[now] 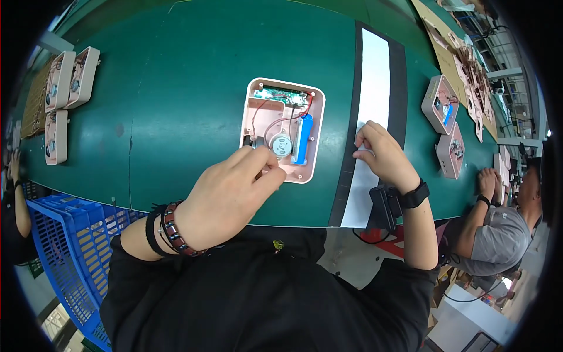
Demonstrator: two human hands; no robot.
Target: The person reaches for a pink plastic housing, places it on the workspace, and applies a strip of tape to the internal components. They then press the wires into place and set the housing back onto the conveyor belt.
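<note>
A pale pink plastic housing (321, 108) lies open side up on the green table. Inside it are a green circuit board (275, 94), a blue battery pack (302, 138), a round silver motor (281, 145) and thin red and dark wires. My left hand (226, 188) reaches over the housing's near left corner, fingers bent and pinched together; whatever they grip is hidden beneath them. To the right, apart from the housing, my right hand (381, 151) hovers over the white strip (374, 76) with thumb and fingers curled together. Anything in that pinch is too small to name.
More housings (58, 82) stand at the far left, others (441, 104) at the right near cardboard (437, 41) with pink parts. A blue plastic crate (76, 234) sits below the table's left front edge. A co-worker (498, 234) is at the right; another person's arm (20, 205) shows at the left.
</note>
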